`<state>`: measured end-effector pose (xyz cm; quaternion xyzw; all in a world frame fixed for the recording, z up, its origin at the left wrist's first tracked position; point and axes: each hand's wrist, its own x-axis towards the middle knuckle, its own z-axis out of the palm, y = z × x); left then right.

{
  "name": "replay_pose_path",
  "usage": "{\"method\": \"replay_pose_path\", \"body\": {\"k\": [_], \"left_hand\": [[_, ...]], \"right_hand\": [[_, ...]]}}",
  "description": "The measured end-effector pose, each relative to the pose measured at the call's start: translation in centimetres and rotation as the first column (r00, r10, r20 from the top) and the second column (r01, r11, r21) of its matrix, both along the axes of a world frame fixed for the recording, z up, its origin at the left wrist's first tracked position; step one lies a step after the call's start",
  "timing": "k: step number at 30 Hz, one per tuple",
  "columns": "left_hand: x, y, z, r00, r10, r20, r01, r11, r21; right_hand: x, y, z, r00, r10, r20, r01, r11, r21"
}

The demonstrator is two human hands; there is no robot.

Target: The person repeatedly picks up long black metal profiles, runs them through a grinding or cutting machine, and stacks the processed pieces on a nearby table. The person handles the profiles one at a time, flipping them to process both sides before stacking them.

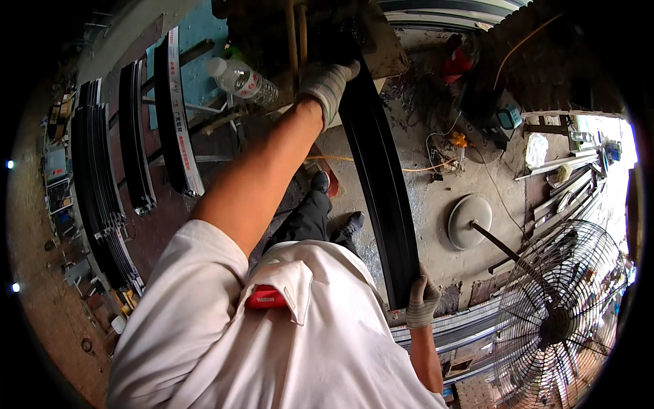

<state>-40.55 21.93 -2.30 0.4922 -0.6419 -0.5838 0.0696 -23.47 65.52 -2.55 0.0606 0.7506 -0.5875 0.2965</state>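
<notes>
black bar (pixel 381 184) runs lengthwise in front of the wearer, just right of the feet, far end in shadow by the dark bench (pixel 390 58). left hand (pixel 328 88), gloved, is at the bar's far end, on its left side; fingertips in shadow, so cannot tell how tightly it grips. right hand (pixel 423 301), gloved, looks closed on the right edge at the near end; fingers beneath are hidden. bottle (pixel 246 82) is left of the left hand; fan (pixel 553 324) near right.

step in hand, judged: steadying or positioning the bar at the bench. next move calls for both ends held in line, near end clear of the fan.
</notes>
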Motion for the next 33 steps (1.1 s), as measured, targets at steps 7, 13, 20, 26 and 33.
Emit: {"method": "replay_pose_path", "body": {"k": [7,13,20,26,33], "left_hand": [[0.2,0.4,-0.2,0.995,0.081,-0.061,-0.077,0.995,0.060],[-0.1,-0.3,-1.7,0.999,0.054,0.009,-0.054,0.992,0.116],[0.2,-0.2,-0.2,0.993,0.060,0.098,-0.076,0.984,0.161],[0.6,0.2,0.2,0.994,0.054,0.093,-0.071,0.978,0.194],[0.3,0.9,0.4,0.994,0.090,0.063,-0.099,0.983,0.152]], "right_hand": [[0.3,0.0,-0.1,1.000,-0.023,0.006,0.023,0.999,0.040],[0.0,-0.1,0.2,0.999,0.011,-0.034,-0.007,0.995,0.101],[0.5,0.4,-0.9,1.000,-0.013,-0.003,0.013,0.996,0.093],[0.5,-0.4,-0.3,0.999,-0.053,0.002,0.052,0.997,0.063],[-0.2,-1.0,-0.1,0.999,0.015,-0.049,-0.012,0.998,0.070]]}}
